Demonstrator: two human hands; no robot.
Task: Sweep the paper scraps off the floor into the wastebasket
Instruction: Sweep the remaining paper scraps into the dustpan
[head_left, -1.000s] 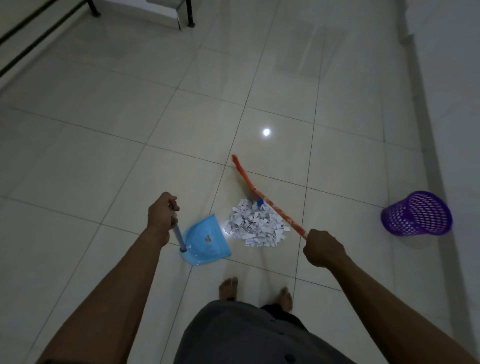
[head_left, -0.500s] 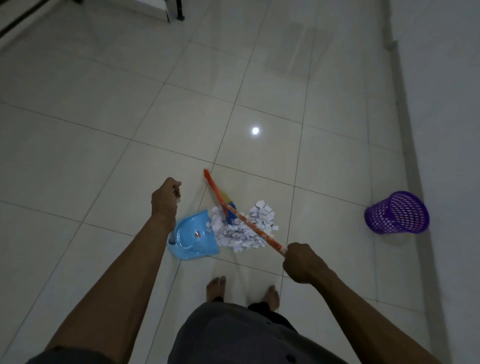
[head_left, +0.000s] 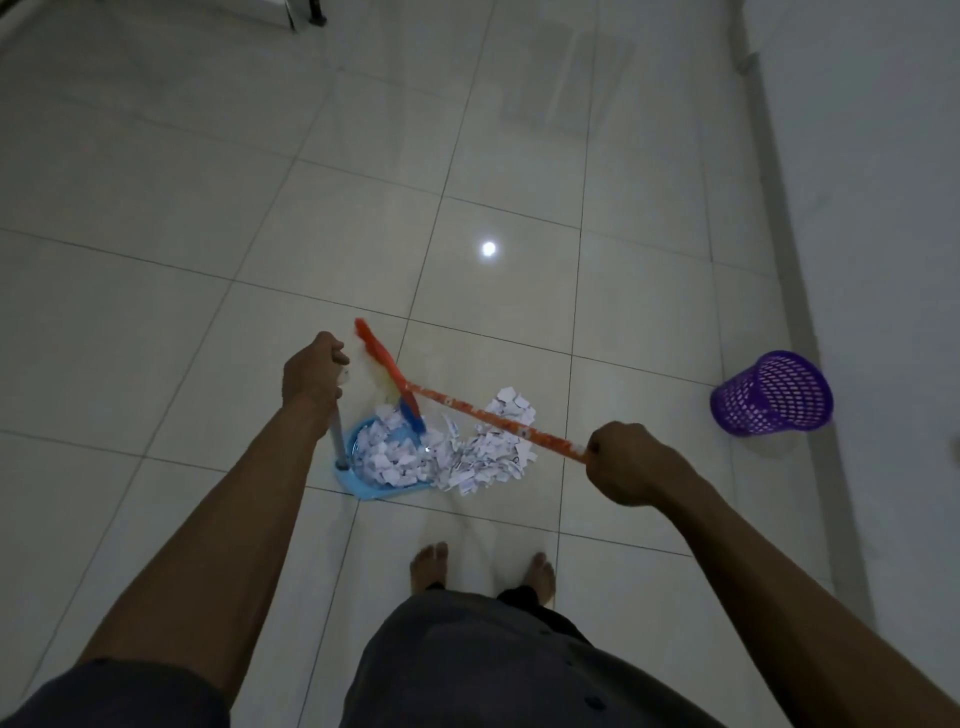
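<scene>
White paper scraps (head_left: 467, 452) lie in a heap on the tiled floor, many of them inside the light blue dustpan (head_left: 358, 486). My left hand (head_left: 311, 371) grips the top of the dustpan's grey upright handle (head_left: 337, 431). My right hand (head_left: 623, 465) grips the end of the orange broom stick (head_left: 493, 415). The broom's orange and blue head (head_left: 387, 374) rests over the far edge of the dustpan. A purple mesh wastebasket (head_left: 771, 400) stands to the right, well apart from the heap.
My two bare feet (head_left: 480, 566) stand just behind the dustpan. A white wall and its skirting (head_left: 789, 270) run along the right, close behind the wastebasket. A dark furniture leg (head_left: 315, 13) shows at the top left. A lamp's reflection (head_left: 488, 249) glints on the tiles.
The broom head has swept leftward across the heap and pushed many scraps into the dustpan. My left hand has held the dustpan in place throughout.
</scene>
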